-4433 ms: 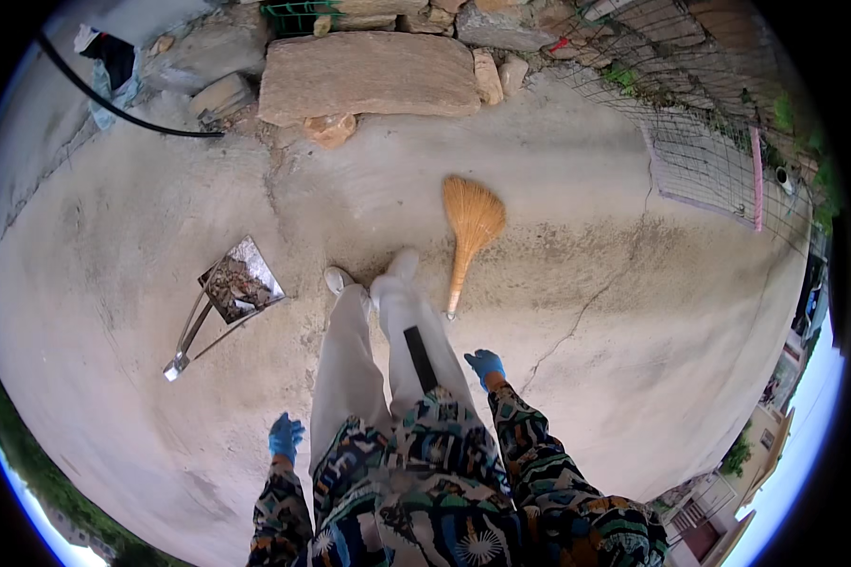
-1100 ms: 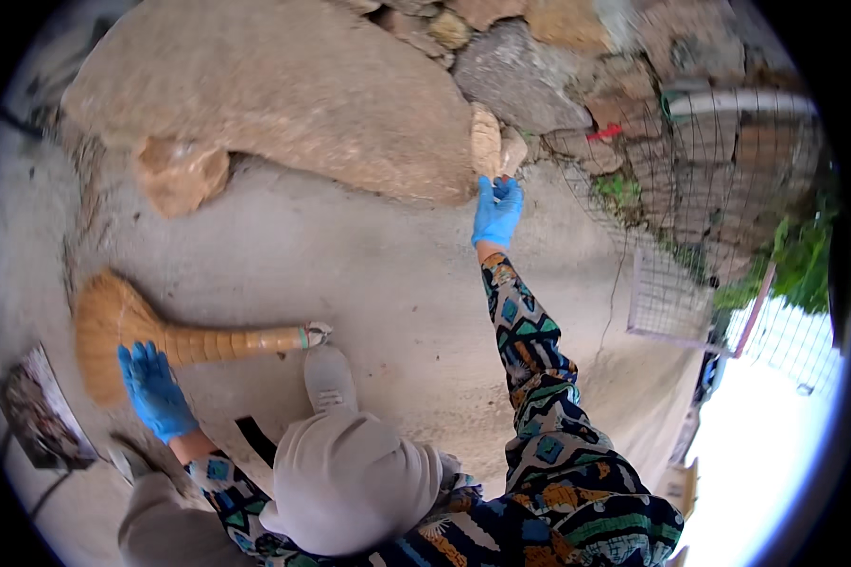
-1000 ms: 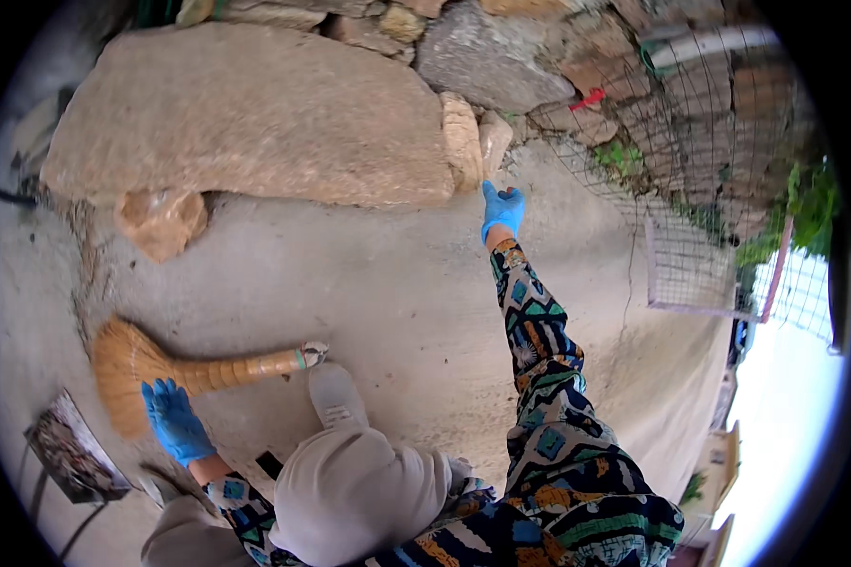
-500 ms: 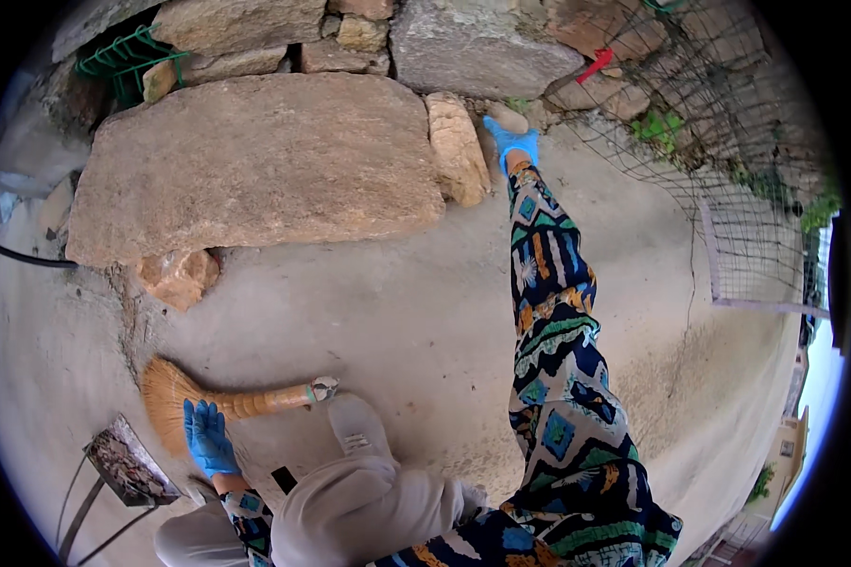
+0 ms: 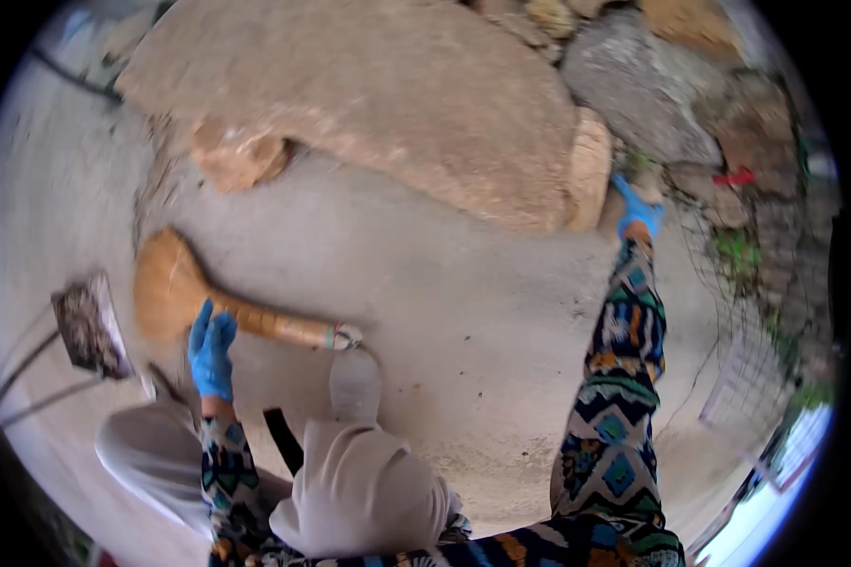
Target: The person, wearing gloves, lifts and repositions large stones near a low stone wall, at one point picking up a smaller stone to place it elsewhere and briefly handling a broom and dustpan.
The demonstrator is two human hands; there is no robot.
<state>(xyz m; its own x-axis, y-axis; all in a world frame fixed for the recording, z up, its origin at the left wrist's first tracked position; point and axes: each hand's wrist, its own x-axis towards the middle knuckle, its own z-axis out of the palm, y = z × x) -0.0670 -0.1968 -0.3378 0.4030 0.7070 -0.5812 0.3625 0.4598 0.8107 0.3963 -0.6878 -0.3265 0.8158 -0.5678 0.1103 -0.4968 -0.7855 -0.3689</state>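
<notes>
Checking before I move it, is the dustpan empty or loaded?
Loaded: brownish debris lies in the dustpan; how full it is, I cannot tell.

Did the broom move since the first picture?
Yes: the broom is farther left relative to the big stone, closer to the dustpan, and its handle now points right.

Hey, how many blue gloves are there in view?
2: one on the left hand, near the broom; the other on the right hand, near the tan stone at the slab's right end.
</notes>
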